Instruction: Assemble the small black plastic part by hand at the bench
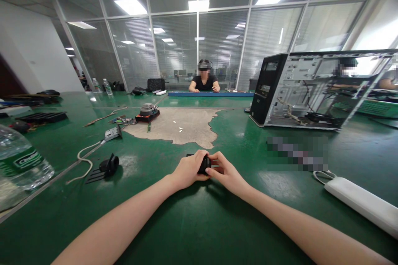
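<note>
A small black part sits between the left hand and right hand, over the near side of the desk. They cover much of it, hiding its full shape. The left hand wraps around it; the right hand grips its right end, bent-fingered. Both forearms slant inward. The picture's edges crop a water bottle and a white power strip.

We saw a smooth, bare left forearm at lower left and a bare right forearm at lower right, both tapering toward the bare left hand and right hand mid-frame.
</note>
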### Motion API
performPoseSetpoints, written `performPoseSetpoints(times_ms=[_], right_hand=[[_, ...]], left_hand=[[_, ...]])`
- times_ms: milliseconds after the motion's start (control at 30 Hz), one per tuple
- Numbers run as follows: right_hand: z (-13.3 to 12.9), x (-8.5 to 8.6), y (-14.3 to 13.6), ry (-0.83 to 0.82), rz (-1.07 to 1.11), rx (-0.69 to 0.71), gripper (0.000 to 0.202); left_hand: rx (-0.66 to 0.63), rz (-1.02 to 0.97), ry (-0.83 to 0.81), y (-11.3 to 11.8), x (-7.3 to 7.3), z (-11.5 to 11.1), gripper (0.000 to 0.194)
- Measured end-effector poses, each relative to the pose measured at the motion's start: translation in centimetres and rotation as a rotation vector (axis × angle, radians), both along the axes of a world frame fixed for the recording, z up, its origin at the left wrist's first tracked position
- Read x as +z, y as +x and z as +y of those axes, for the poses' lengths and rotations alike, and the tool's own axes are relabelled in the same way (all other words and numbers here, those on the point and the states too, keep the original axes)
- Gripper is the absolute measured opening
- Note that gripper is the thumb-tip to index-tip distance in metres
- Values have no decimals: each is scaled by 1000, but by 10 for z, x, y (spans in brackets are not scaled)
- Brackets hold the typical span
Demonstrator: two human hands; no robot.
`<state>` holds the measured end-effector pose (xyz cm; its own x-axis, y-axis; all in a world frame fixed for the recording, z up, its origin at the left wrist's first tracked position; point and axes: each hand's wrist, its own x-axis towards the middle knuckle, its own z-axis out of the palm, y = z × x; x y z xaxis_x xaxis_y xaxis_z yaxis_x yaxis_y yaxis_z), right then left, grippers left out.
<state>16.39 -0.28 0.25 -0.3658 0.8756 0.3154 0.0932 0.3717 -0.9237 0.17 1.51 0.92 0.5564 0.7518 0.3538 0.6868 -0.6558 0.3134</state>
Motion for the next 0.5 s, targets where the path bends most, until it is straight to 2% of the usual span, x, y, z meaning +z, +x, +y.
performPoseSetpoints(times_ms=[300, 500], right_hand=[[4, -3, 0, -45, -15, -67, 22], [-2, 0, 2, -8, -27, 3, 21]], left_hand=[[-4, -8, 15, 0, -1, 0, 54], [-5, 7, 19, 0, -4, 2, 55]])
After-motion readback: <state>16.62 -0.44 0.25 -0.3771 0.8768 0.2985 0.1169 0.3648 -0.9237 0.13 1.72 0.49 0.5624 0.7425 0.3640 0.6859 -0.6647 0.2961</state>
